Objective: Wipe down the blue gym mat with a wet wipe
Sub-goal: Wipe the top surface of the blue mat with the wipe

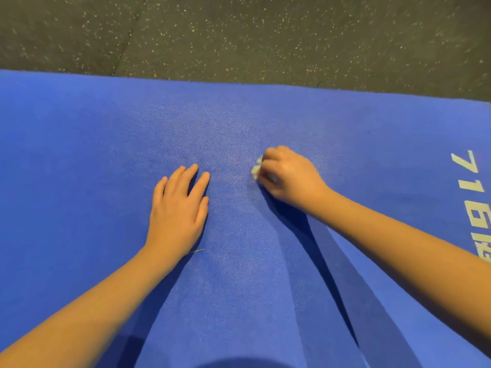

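Observation:
The blue gym mat [93, 134] fills most of the view, its far edge running across the upper part of the frame. My left hand [178, 211] lies flat on the mat with straight fingers, palm down. To its right, my right hand [288, 176] has its fingers curled round a bunched white wet wipe [256, 168], which pokes out at the fingertips and touches the mat. The two hands are about a hand's width apart near the mat's middle.
Dark speckled rubber floor [265, 35] lies beyond the mat's far edge. White printed characters [471, 197] run along the mat's right side. A small thin strand [198, 251] lies on the mat by my left wrist.

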`<state>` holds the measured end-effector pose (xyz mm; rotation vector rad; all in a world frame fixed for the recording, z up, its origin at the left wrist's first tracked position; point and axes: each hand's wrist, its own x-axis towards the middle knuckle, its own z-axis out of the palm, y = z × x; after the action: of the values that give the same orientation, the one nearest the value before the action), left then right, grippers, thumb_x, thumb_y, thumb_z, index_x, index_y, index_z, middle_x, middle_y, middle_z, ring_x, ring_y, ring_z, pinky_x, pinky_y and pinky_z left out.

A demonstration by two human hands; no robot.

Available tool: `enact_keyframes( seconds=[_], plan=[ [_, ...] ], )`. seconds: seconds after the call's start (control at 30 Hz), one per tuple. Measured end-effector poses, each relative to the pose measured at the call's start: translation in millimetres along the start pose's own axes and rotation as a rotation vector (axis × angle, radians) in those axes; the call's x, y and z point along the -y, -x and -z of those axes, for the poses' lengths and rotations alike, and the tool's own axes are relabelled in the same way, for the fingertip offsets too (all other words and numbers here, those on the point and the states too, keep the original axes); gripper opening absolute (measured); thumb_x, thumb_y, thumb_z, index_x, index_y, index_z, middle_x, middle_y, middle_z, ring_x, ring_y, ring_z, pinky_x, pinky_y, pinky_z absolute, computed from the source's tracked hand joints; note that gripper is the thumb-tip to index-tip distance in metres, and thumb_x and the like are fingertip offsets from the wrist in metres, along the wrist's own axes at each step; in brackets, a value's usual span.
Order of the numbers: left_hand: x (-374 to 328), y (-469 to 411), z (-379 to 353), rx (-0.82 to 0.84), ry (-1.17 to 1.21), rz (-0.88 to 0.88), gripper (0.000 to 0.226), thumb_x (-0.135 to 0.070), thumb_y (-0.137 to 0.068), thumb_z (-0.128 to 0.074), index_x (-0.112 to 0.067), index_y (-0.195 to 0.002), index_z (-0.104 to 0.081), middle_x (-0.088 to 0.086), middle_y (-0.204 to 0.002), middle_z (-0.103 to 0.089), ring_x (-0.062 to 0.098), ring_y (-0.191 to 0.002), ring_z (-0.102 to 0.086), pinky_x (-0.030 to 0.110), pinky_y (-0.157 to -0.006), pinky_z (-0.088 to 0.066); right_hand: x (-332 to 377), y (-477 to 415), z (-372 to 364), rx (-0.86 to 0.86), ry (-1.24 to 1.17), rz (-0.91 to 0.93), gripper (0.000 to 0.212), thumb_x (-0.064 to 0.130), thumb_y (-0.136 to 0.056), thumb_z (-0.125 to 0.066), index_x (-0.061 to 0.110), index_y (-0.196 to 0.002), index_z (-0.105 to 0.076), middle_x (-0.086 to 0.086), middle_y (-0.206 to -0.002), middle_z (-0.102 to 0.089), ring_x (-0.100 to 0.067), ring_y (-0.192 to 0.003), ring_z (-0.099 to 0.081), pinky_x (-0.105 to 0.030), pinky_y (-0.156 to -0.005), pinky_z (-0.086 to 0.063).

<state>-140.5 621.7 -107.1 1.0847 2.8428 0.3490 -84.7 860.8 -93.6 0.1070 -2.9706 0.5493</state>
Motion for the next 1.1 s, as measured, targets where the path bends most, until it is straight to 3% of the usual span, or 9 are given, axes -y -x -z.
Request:
enact_keyframes(
  seconds=[0.13, 0.2, 0.33, 0.5, 0.57, 0.7, 0.87, 1.03, 1.1],
  plan=[
    [-5.8, 29.9, -7.9, 0.009, -0.013, -0.004, 0.054, -0.034, -0.095, -0.033, -0.004, -0.137, -0.049, 0.018, -0.145, -0.043, 0.034, -0.136, -0.033, 0.049, -0.111, -0.020, -7.2, -0.4, -4.5, -0.296, 0.049, -0.382, 0.024, 0.015, -0.085, -0.062, 0.001, -0.065, -0.060, -0.015, -0.076, -0.056, -0.036, -0.068, -0.054, -0.035, -0.049, -0.045],
    [-3.5, 31.2, -9.1, 0.016, -0.002, -0.002, 0.054, -0.035, -0.096, -0.033, -0.005, -0.138, -0.048, 0.017, -0.147, -0.041, 0.033, -0.138, -0.031, 0.048, -0.113, -0.018, 13.4, 14.8, -9.9, -0.250, 0.009, -0.221, 0.022, 0.014, -0.084, -0.063, 0.003, -0.065, -0.059, -0.012, -0.075, -0.057, -0.033, -0.065, -0.052, -0.033, -0.050, -0.045],
    [-3.3, 30.4, -7.4, 0.025, 0.025, 0.004, 0.055, -0.036, -0.096, -0.033, -0.006, -0.139, -0.047, 0.015, -0.149, -0.040, 0.032, -0.139, -0.029, 0.047, -0.114, -0.018, 24.9, 41.6, 0.5, 0.050, -0.047, 0.103, 0.017, 0.017, -0.083, -0.068, 0.008, -0.069, -0.062, -0.007, -0.075, -0.057, -0.029, -0.065, -0.052, -0.028, -0.048, -0.039],
    [-3.8, 31.8, -7.3, 0.030, 0.044, 0.021, 0.055, -0.036, -0.096, -0.032, -0.006, -0.141, -0.046, 0.013, -0.150, -0.038, 0.031, -0.141, -0.028, 0.050, -0.116, -0.019, 6.9, 35.8, 0.9, -0.258, -0.032, -0.346, 0.022, 0.017, -0.085, -0.062, 0.002, -0.070, -0.061, -0.013, -0.076, -0.055, -0.034, -0.069, -0.054, -0.038, -0.051, -0.048],
    [-4.7, 31.0, -6.6, 0.039, 0.045, 0.024, 0.055, -0.036, -0.096, -0.032, -0.006, -0.140, -0.046, 0.013, -0.150, -0.037, 0.032, -0.141, -0.028, 0.051, -0.115, -0.019, 25.0, 47.5, -7.4, -0.199, -0.046, -0.233, 0.019, 0.013, -0.086, -0.059, 0.002, -0.071, -0.060, -0.013, -0.076, -0.054, -0.032, -0.066, -0.051, -0.040, -0.049, -0.047],
    [-5.4, 30.5, -4.5, 0.053, 0.040, 0.023, 0.055, -0.036, -0.095, -0.032, -0.005, -0.139, -0.047, 0.015, -0.149, -0.038, 0.034, -0.140, -0.030, 0.054, -0.113, -0.022, 46.7, 72.4, -4.4, 0.151, -0.115, 0.146, 0.015, 0.014, -0.083, -0.067, 0.012, -0.070, -0.061, -0.006, -0.075, -0.055, -0.029, -0.065, -0.052, -0.033, -0.043, -0.046],
    [-7.8, 29.7, 2.6, 0.134, 0.009, 0.022, 0.061, -0.039, -0.095, -0.025, -0.003, -0.140, -0.045, 0.017, -0.150, -0.036, 0.036, -0.140, -0.029, 0.056, -0.113, -0.023, 38.2, 71.2, 2.8, -0.174, -0.034, -0.326, 0.020, 0.014, -0.077, -0.072, 0.009, -0.062, -0.061, -0.007, -0.067, -0.052, -0.029, -0.061, -0.052, -0.026, -0.043, -0.035],
    [-12.2, 59.1, 14.8, 0.224, -0.021, -0.021, 0.066, -0.046, -0.091, -0.028, -0.004, -0.137, -0.050, 0.017, -0.148, -0.041, 0.034, -0.137, -0.035, 0.056, -0.108, -0.030, 85.2, 106.6, -4.5, 0.140, -0.076, 0.030, 0.021, 0.016, -0.074, -0.075, 0.014, -0.065, -0.057, -0.001, -0.068, -0.048, -0.023, -0.056, -0.046, -0.022, -0.040, -0.024],
    [-11.6, 85.0, 16.1, 0.235, -0.065, -0.081, 0.065, -0.047, -0.091, -0.032, -0.005, -0.135, -0.053, 0.016, -0.146, -0.044, 0.030, -0.136, -0.032, 0.054, -0.109, -0.031, 78.5, 102.7, -2.0, 0.159, -0.020, 0.024, 0.017, 0.016, -0.070, -0.078, 0.016, -0.065, -0.061, -0.002, -0.067, -0.051, -0.024, -0.056, -0.050, -0.021, -0.042, -0.024]
  ],
)
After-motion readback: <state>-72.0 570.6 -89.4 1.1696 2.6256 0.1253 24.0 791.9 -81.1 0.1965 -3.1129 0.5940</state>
